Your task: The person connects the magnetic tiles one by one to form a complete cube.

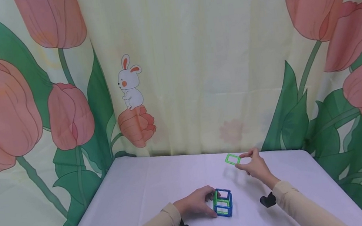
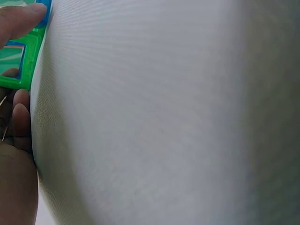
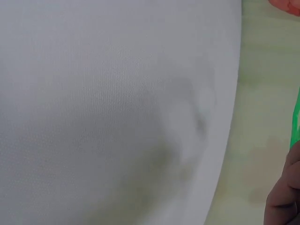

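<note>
On the white table, a small box-like build of blue and green magnetic tile frames (image 1: 223, 206) stands upright. My left hand (image 1: 196, 203) grips it from the left side, thumb at the near edge and fingers behind. In the left wrist view the thumb (image 2: 21, 21) presses a blue edge, above a green frame (image 2: 31, 56). Farther back and to the right, my right hand (image 1: 255, 166) pinches a single green square magnetic tile (image 1: 234, 155) by its edge, held above the table and apart from the build. The right wrist view catches only a sliver of that tile (image 3: 295, 126).
A white cloth covers the table (image 1: 136, 192). Behind its far edge hangs a curtain (image 1: 191, 89) printed with tulips and a rabbit. Black wrist-worn pieces stick out below the left cuff (image 1: 171, 216) and the right cuff (image 1: 283, 190).
</note>
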Motion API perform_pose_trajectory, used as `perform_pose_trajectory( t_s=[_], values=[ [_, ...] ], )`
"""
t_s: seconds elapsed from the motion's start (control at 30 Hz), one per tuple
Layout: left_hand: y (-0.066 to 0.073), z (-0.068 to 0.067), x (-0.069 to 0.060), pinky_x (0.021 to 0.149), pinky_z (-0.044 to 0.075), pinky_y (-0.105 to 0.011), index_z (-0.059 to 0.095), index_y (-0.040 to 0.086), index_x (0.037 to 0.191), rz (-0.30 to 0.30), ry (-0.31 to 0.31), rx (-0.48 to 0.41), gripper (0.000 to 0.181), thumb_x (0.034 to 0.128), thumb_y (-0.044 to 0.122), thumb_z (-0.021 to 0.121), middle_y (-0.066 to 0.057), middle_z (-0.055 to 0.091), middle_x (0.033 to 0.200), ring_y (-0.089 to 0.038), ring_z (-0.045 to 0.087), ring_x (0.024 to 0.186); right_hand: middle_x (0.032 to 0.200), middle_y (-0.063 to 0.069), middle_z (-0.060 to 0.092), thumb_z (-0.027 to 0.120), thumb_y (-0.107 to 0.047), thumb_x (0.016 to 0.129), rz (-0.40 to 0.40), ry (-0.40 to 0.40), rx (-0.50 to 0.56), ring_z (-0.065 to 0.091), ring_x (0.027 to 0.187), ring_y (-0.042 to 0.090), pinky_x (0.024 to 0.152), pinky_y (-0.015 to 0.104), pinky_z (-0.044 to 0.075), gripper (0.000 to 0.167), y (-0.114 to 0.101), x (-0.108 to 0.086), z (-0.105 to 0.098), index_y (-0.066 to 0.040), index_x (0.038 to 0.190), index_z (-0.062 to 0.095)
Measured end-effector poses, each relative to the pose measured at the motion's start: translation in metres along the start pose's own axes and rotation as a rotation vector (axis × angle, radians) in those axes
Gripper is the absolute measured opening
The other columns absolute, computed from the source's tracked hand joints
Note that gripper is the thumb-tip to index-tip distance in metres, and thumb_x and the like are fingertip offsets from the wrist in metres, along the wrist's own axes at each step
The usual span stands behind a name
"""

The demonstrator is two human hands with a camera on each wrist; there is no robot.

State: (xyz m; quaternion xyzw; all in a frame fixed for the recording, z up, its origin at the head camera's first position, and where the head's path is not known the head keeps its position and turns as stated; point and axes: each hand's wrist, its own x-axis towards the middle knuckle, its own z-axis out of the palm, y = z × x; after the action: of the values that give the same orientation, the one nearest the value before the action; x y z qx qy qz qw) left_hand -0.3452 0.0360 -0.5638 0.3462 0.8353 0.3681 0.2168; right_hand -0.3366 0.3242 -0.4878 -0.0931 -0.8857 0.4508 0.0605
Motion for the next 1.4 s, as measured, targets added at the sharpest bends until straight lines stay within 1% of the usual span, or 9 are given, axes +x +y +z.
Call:
perform_pose_trajectory(
  t_s=[0.2,0.37,0.57,0.83,0.97,1.17,1.3,1.4],
  values=[
    [0.000,0.000,-0.001,0.089,0.046,-0.024,0.065,0.030,0.125,0.007,0.003,-0.008,0.061,0.0726,0.021,0.094,0.015,0.058,0.105,-0.004,0.052,0.097,0.140,0.017,0.062,0.086,-0.027,0.085,-0.021,-0.018,0.024,0.050,0.055,0.020,0.054,0.029,0.042,0.069,-0.009,-0.014,0.001,-0.008,0.123,0.031],
    [0.000,0.000,-0.001,0.088,0.045,-0.024,0.065,0.029,0.125,0.010,0.006,-0.008,0.061,0.0721,0.020,0.094,0.015,0.058,0.104,-0.004,0.052,0.096,0.140,0.016,0.062,0.086,-0.027,0.085,-0.032,-0.039,0.033,0.049,0.056,0.020,0.054,0.028,0.044,0.069,-0.015,-0.026,0.002,-0.010,0.123,0.032],
    [-0.001,0.002,-0.001,0.091,0.047,-0.025,0.064,0.029,0.124,-0.007,0.009,-0.008,0.060,0.0723,0.021,0.094,0.015,0.058,0.104,-0.004,0.053,0.097,0.138,0.015,0.064,0.087,-0.023,0.084,-0.048,-0.059,0.054,0.045,0.055,0.019,0.052,0.027,0.043,0.068,-0.020,-0.040,0.004,-0.009,0.120,0.032],
    [-0.003,0.004,-0.002,0.091,0.047,-0.026,0.063,0.026,0.125,-0.015,0.010,-0.002,0.062,0.0723,0.021,0.095,0.014,0.058,0.104,-0.005,0.052,0.097,0.136,0.014,0.066,0.090,-0.022,0.081,-0.057,-0.082,0.041,0.040,0.053,0.017,0.050,0.026,0.041,0.067,-0.017,-0.060,0.010,-0.011,0.116,0.034],
    [-0.001,0.002,-0.002,0.090,0.047,-0.025,0.063,0.024,0.126,0.000,0.008,0.011,0.062,0.0726,0.023,0.095,0.014,0.058,0.104,-0.005,0.053,0.097,0.135,0.013,0.067,0.090,-0.020,0.080,-0.052,-0.099,0.047,0.039,0.052,0.016,0.050,0.025,0.041,0.065,-0.015,-0.071,0.015,-0.011,0.113,0.035],
    [0.002,0.000,-0.003,0.090,0.047,-0.023,0.063,0.022,0.126,0.033,0.019,0.023,0.063,0.0716,0.023,0.095,0.015,0.058,0.104,-0.003,0.053,0.096,0.129,0.007,0.070,0.092,-0.018,0.077,-0.048,-0.123,0.037,0.041,0.050,0.015,0.048,0.026,0.038,0.067,-0.010,-0.085,0.024,-0.013,0.109,0.034],
    [0.005,-0.001,-0.004,0.089,0.047,-0.024,0.063,0.019,0.127,0.027,0.023,0.015,0.065,0.0711,0.022,0.095,0.015,0.058,0.104,-0.003,0.053,0.096,0.127,0.004,0.071,0.092,-0.016,0.076,-0.058,-0.153,0.049,0.042,0.049,0.015,0.049,0.025,0.039,0.067,-0.006,-0.092,0.029,-0.012,0.108,0.033],
    [0.005,-0.001,-0.004,0.090,0.047,-0.025,0.062,0.019,0.128,0.022,0.024,0.011,0.066,0.0710,0.023,0.096,0.014,0.058,0.104,-0.004,0.053,0.096,0.128,0.005,0.070,0.091,-0.017,0.076,-0.070,-0.173,0.052,0.042,0.050,0.014,0.049,0.026,0.041,0.067,-0.005,-0.096,0.030,-0.012,0.109,0.033]
  ],
)
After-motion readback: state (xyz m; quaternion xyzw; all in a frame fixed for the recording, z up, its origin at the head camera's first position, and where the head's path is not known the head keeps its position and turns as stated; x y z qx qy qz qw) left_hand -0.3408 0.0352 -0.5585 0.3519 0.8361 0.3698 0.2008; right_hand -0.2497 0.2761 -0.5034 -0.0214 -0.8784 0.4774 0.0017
